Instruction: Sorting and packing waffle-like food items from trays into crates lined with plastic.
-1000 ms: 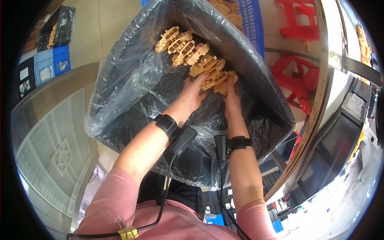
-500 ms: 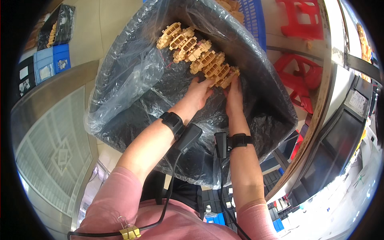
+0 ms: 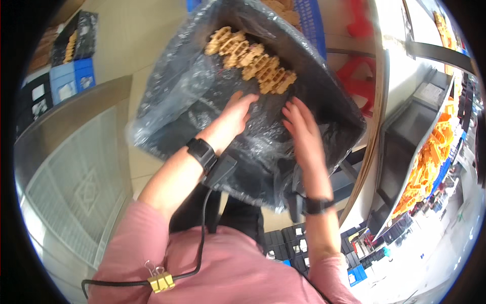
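Note:
Tan plastic connector housings (image 3: 250,61) lie in a slanting row inside a large bin lined with a dark plastic bag (image 3: 202,91). Just below the row, on its near side, my left hand (image 3: 237,112) is held with fingers apart and nothing in it. To the right, my right hand (image 3: 302,124) is also bare of any object, its fingers stretched toward the row's near end. Both hands are inside the bin's opening and apart from the housings. A black band with a small box is strapped on each wrist.
A blue basket (image 3: 310,23) with more tan parts stands beyond the bin. Red stools (image 3: 357,83) are behind a post at the right. A black tray (image 3: 412,119) and a heap of orange parts (image 3: 430,157) lie further right. At left are blue bins (image 3: 63,87) and a metal-framed panel (image 3: 76,182).
Both hands have let go of the near end of the row and drawn back toward me. The housings stay lined up in the bin. The view has shifted to show more on the right.

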The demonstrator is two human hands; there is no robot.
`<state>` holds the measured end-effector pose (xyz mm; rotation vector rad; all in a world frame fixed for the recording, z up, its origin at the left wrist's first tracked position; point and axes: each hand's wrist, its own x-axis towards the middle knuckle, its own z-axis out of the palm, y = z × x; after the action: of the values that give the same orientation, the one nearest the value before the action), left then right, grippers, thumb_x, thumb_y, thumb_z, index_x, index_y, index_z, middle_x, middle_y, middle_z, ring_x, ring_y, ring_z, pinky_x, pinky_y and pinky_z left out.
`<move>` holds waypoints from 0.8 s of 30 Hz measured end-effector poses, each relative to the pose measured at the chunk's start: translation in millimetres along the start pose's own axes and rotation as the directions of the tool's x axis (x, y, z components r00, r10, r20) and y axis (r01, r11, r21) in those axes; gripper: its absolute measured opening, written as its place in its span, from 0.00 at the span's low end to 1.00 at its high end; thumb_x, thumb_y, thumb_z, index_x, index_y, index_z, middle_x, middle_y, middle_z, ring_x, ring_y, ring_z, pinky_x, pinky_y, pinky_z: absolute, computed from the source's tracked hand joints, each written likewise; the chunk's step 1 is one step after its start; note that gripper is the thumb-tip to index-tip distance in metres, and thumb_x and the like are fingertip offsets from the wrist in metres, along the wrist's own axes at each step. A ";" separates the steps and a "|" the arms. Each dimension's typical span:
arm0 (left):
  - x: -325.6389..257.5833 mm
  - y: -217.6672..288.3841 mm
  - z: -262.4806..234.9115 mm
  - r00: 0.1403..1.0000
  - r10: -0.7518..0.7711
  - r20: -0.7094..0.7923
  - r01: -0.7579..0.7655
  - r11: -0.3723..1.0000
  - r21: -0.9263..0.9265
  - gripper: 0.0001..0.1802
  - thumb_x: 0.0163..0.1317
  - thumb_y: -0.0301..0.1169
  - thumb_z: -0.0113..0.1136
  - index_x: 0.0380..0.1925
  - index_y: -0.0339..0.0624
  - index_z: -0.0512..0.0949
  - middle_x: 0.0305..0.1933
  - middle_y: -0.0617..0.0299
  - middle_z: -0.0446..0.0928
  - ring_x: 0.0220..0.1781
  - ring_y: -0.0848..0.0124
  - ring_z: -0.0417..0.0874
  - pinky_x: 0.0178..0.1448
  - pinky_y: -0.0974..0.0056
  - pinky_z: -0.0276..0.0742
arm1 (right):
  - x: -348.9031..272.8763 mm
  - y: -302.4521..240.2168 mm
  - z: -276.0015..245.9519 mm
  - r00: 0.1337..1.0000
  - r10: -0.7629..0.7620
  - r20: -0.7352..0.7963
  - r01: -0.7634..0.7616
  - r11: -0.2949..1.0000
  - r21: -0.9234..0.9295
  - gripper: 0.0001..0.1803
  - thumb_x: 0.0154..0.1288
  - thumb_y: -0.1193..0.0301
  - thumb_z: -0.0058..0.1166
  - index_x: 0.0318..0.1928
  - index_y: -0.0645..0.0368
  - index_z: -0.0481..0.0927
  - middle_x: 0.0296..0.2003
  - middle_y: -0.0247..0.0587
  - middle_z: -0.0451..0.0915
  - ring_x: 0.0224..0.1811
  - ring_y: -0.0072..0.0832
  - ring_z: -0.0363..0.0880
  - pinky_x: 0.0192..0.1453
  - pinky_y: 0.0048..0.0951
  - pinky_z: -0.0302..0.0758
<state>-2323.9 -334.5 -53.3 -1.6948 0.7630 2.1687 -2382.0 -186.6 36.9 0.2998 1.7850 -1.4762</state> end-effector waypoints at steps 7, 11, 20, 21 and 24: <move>-105.9 81.8 -29.5 0.896 0.180 0.405 -0.169 0.984 -0.063 0.24 0.61 0.31 0.58 0.57 0.44 0.68 0.51 0.59 0.75 0.54 0.69 0.74 0.57 0.62 0.71 | -172.7 -159.7 -219.3 0.851 -0.421 -0.314 0.345 0.899 -0.269 0.24 0.69 0.59 0.48 0.59 0.61 0.69 0.48 0.43 0.76 0.47 0.27 0.76 0.54 0.29 0.71; -171.0 108.7 -37.0 0.820 0.320 0.475 -0.324 0.943 -0.076 0.23 0.65 0.32 0.53 0.60 0.45 0.66 0.53 0.60 0.74 0.53 0.72 0.74 0.57 0.65 0.71 | -142.7 -119.9 -421.3 0.564 -0.803 -0.193 -0.057 0.196 -0.979 0.33 0.62 0.56 0.56 0.63 0.60 0.65 0.57 0.51 0.70 0.60 0.44 0.67 0.64 0.40 0.62; -264.7 32.4 48.8 0.704 0.360 0.613 -0.445 0.895 -0.014 0.22 0.66 0.32 0.52 0.60 0.46 0.66 0.52 0.63 0.74 0.53 0.75 0.74 0.56 0.68 0.70 | -154.6 -122.1 -353.5 0.569 -0.694 -0.442 -0.099 0.475 -0.874 0.24 0.58 0.59 0.59 0.53 0.52 0.72 0.33 0.47 0.80 0.36 0.37 0.80 0.40 0.36 0.74; -278.1 27.1 70.6 0.666 0.352 0.657 -0.465 0.885 -0.002 0.22 0.66 0.32 0.52 0.60 0.45 0.67 0.52 0.63 0.74 0.52 0.75 0.74 0.56 0.68 0.70 | -160.6 -123.1 -355.7 0.579 -0.674 -0.459 -0.066 0.522 -0.850 0.21 0.59 0.60 0.59 0.51 0.54 0.72 0.30 0.45 0.80 0.32 0.36 0.80 0.38 0.34 0.74; -311.7 16.1 127.6 0.536 0.317 0.782 -0.570 0.820 0.058 0.22 0.66 0.32 0.52 0.60 0.44 0.66 0.51 0.62 0.73 0.52 0.75 0.74 0.56 0.69 0.70 | -175.4 -113.5 -362.1 0.451 -0.742 -0.496 -0.025 0.544 -0.838 0.20 0.59 0.60 0.59 0.49 0.57 0.73 0.24 0.41 0.79 0.27 0.36 0.79 0.35 0.34 0.74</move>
<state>-2351.4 -245.5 270.8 -0.3212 1.2734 2.5685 -2485.9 160.3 245.9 0.0958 3.3352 -0.6255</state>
